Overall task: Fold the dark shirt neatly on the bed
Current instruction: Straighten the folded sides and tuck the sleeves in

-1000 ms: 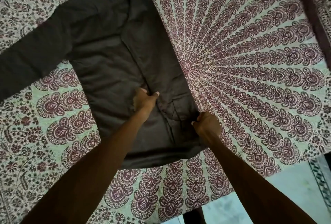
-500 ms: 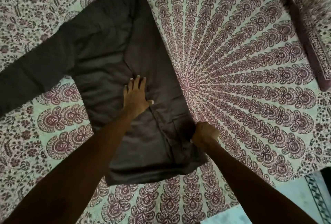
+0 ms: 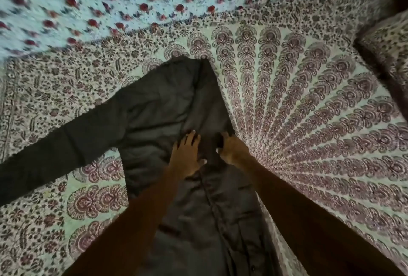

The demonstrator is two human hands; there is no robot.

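Dark shirt [image 3: 159, 108] lies flat beneath left hand [image 3: 187, 156] and right hand [image 3: 234, 150].

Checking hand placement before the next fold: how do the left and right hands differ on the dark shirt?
The left hand lies flat, fingers spread; the right hand is arched, fingers bent. The left hand sits midway across the dark shirt; the right hand by its right edge. Both touch the shirt, side by side.
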